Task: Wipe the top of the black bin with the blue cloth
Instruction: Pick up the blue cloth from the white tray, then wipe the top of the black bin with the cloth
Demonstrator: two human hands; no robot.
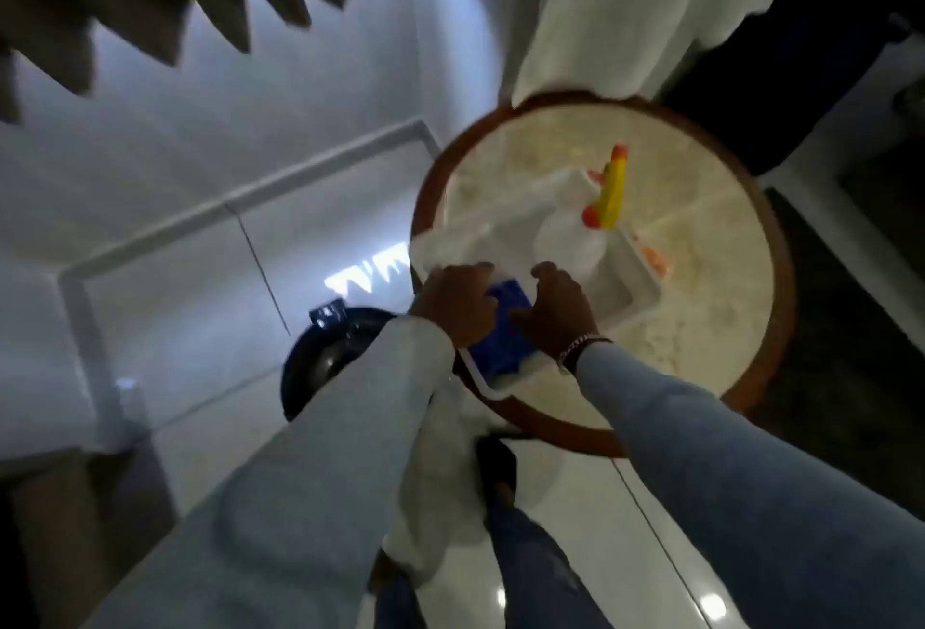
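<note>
The blue cloth lies in the near end of a white tray on a round table. My left hand and my right hand are both down on the cloth, fingers curled over it from either side. Whether the fingers have closed on it is hard to tell through the blur. The black bin stands on the floor to the left of the table, partly hidden behind my left sleeve; only part of its rounded top shows.
The round table has a pale stone top and a brown rim. In the tray stand a clear spray bottle with a yellow-and-orange trigger and a white cloth. White curtains hang behind. Glossy white floor tiles lie to the left.
</note>
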